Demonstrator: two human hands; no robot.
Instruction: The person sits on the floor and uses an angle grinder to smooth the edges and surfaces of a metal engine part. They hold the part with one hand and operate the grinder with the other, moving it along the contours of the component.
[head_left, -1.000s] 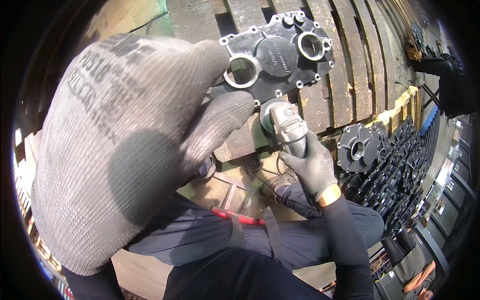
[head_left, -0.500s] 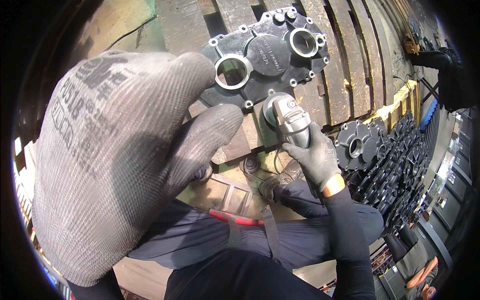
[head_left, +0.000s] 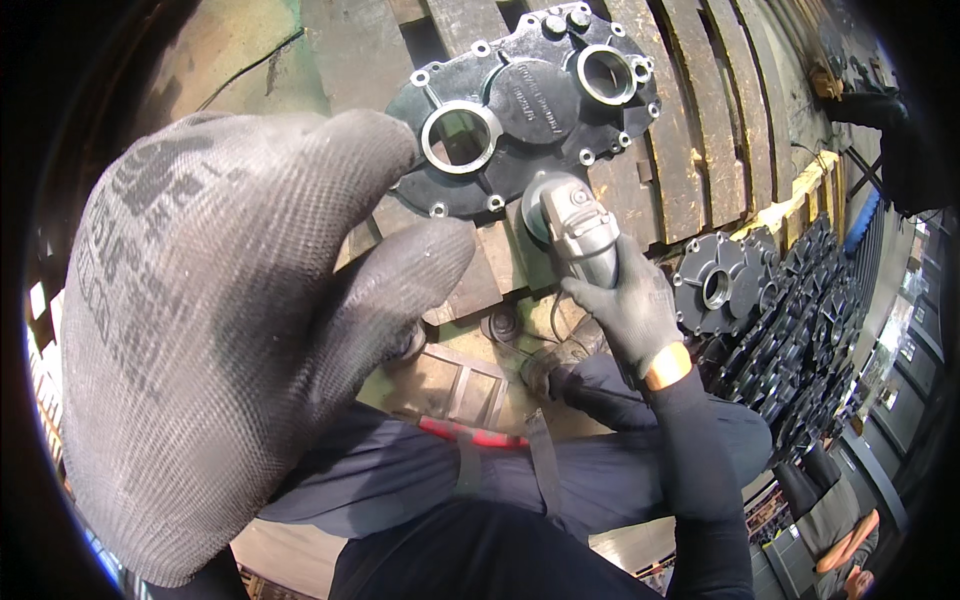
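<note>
My left hand [head_left: 225,330], in a grey knitted glove, looms large at the left, close to the camera. Its thumb is spread from its fingers, with nothing visible between them. Behind the fingertips lies the left end of a black cast-metal cover [head_left: 535,105], so I cannot tell whether they touch it. The cover has two round bored openings and bolt holes round its rim. My right hand [head_left: 640,315], also gloved, is wrapped round an angle grinder [head_left: 583,222]. The grinder's disc is at the cover's near edge; contact is unclear.
The cover rests on a wooden slatted pallet [head_left: 620,195]. Many similar black covers [head_left: 780,310] are stacked at the right. A metal frame with rungs [head_left: 470,385] and a red bar stands near my legs. Another person [head_left: 835,540] is at the lower right.
My left hand has shifted slightly left and its thumb lower, uncovering a bolt hole on the cover's rim. The grinder has moved slightly along the near edge, still in my right hand.
</note>
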